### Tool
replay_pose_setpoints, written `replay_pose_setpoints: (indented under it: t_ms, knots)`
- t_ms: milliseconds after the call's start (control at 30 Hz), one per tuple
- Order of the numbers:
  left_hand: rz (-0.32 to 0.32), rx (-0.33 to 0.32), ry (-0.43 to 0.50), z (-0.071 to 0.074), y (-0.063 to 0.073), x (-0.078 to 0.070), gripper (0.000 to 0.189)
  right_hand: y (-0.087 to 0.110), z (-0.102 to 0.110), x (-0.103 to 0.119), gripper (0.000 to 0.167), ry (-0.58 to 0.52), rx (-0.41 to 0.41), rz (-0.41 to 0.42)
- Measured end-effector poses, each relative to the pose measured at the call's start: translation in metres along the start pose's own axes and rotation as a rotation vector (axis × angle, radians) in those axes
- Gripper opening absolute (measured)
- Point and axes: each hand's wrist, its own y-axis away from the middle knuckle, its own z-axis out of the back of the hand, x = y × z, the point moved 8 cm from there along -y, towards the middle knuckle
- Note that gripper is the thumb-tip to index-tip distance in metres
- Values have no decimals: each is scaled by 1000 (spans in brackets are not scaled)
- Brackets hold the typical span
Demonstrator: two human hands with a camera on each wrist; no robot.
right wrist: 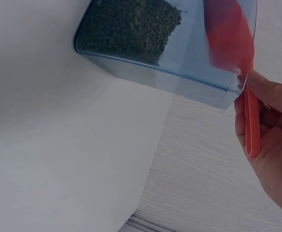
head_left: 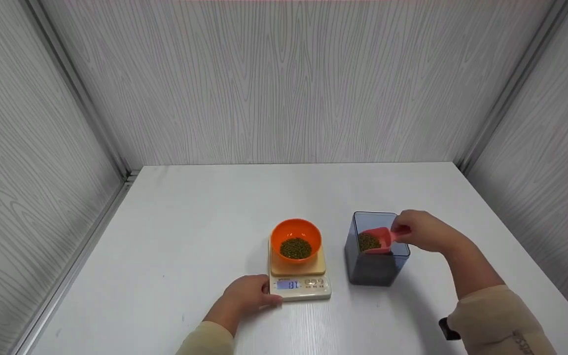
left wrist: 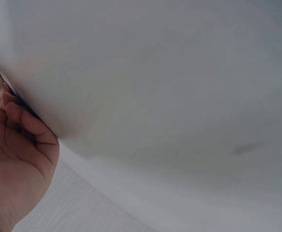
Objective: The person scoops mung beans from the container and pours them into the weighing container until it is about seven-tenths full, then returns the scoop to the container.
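Observation:
My right hand (head_left: 424,230) grips the handle of a red scoop (head_left: 384,236). The scoop's bowl is inside a bluish see-through container (head_left: 370,271), and the handle sticks out over its right rim. Small green beans (right wrist: 131,29) lie in this container, at the side away from the hand in the right wrist view. My left hand (head_left: 249,294) holds the front left corner of a cream kitchen scale (head_left: 306,291), with curled fingers at its side and the thumb along the front. On the scale stands an orange bowl (head_left: 296,228) with green beans (head_left: 295,248) in the bottom. The display (head_left: 288,284) appears to read 137.
Both things stand on a white table (head_left: 205,212), the container a little right of the scale. Grey wood-grain panels (head_left: 284,84) close off the back and both sides. A small black object (head_left: 449,329) shows beside the right sleeve.

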Motion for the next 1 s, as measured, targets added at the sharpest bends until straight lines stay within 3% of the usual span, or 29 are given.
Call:
replay_pose_setpoints:
  t_ms: [1000]
  knots:
    - [-7,2,-16,0,-2,0,41,18,8,-31,11,-202,-56,-63]
